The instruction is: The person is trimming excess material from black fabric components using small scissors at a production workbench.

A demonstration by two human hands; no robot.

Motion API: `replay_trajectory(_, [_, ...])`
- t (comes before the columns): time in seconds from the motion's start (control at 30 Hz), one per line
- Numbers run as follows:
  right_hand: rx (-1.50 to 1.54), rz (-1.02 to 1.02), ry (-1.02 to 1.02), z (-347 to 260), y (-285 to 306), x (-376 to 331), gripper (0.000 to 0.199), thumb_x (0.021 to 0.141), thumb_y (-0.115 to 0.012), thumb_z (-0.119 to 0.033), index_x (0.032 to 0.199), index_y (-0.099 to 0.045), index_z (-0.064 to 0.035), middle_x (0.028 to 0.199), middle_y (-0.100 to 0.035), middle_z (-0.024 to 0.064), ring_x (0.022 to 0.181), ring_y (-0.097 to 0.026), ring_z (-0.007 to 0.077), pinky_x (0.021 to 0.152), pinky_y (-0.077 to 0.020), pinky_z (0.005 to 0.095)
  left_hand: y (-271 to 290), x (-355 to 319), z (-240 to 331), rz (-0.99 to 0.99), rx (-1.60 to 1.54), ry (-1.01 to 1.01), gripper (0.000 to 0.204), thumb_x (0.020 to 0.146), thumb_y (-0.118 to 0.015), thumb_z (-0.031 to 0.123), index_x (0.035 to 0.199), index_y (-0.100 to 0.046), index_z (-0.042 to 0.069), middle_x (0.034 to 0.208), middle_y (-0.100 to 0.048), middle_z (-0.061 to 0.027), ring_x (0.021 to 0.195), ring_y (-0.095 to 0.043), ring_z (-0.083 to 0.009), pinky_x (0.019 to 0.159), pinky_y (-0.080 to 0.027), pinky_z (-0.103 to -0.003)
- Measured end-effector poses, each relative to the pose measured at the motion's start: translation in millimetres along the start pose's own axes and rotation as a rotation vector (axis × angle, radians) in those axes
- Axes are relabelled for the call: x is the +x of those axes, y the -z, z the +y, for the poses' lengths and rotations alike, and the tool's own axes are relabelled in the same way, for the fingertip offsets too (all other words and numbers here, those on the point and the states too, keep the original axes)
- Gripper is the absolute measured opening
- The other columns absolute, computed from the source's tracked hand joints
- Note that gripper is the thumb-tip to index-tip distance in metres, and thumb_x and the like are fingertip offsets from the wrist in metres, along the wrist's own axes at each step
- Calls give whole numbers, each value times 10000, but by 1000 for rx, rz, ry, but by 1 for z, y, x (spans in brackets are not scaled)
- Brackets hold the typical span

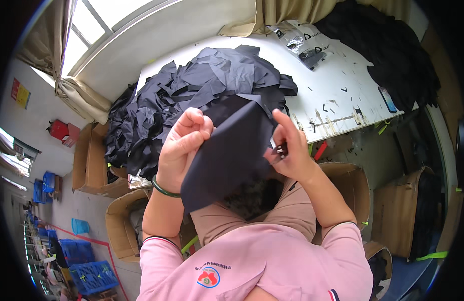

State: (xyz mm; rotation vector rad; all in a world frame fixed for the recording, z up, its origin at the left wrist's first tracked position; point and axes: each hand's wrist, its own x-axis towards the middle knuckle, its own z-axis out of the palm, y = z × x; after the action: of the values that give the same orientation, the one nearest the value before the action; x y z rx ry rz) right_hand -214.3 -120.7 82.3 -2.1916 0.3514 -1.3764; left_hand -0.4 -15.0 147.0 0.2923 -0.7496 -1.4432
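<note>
A dark navy fabric piece (227,155) hangs in front of my body, above my lap. My left hand (184,145) pinches its left edge between thumb and fingers. At the cloth's right edge is my right hand (295,148), fingers curled round a small dark tool (279,150) with shiny spots, which looks like thread snips; its blades are hard to make out. Just beyond my hands, a large heap of dark cloth pieces (192,85) covers the left part of the white table (332,100) and spills over its edge.
Black garments (387,45) lie piled at the table's far right, near a clear plastic bag (297,42) and a phone (387,99). Dark scraps dot the tabletop. Cardboard boxes (124,220) flank my legs, with another box (397,215) at right. Blue crates (94,276) stand at lower left.
</note>
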Motion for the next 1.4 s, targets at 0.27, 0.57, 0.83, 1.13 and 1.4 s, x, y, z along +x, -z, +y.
replay_trajectory(0.27, [125,-80,231,-34,-11,64,205,666,-695,-59,862,-636,-79,704,-504,67,525,-514,248,465,-400,340,14,-17,7,-28,-96,-119,246,907,-623,62,1142,-553,76,913,-550,-58,765,-473,-137,779,-491,-271])
replay_trajectory(0.57, [-163,-86,-148,-30,-25,53,149,698,-701,-7,750,-561,-3,683,-468,97,568,-492,242,515,-377,324,49,-75,-91,158,314,-35,1068,739,-715,618,1499,-195,77,1497,-315,-64,1382,-311,-223,1150,-206,-407])
replay_trajectory(0.83, [-45,-105,-196,-19,-46,44,240,784,-713,-191,731,-568,-7,743,-543,134,618,-562,334,523,-422,405,67,-63,-112,407,433,32,520,893,-645,45,1364,-425,35,1263,-549,-51,1158,-521,-149,995,-410,-307])
replay_trajectory(1.13, [-22,-125,-531,12,-34,33,262,871,-695,-259,784,-628,-21,575,-546,96,492,-480,191,506,-376,324,79,-75,-71,248,447,188,210,914,-631,56,1111,-671,-5,1054,-678,-23,936,-606,-92,850,-487,-261])
replay_trajectory(1.4, [284,-31,-813,62,-35,-12,253,844,-744,-202,970,-615,-25,670,-528,-38,606,-424,43,562,-370,215,68,-76,-65,330,563,58,226,881,-644,-21,1107,-637,-21,1019,-665,-25,917,-596,-85,844,-491,-248])
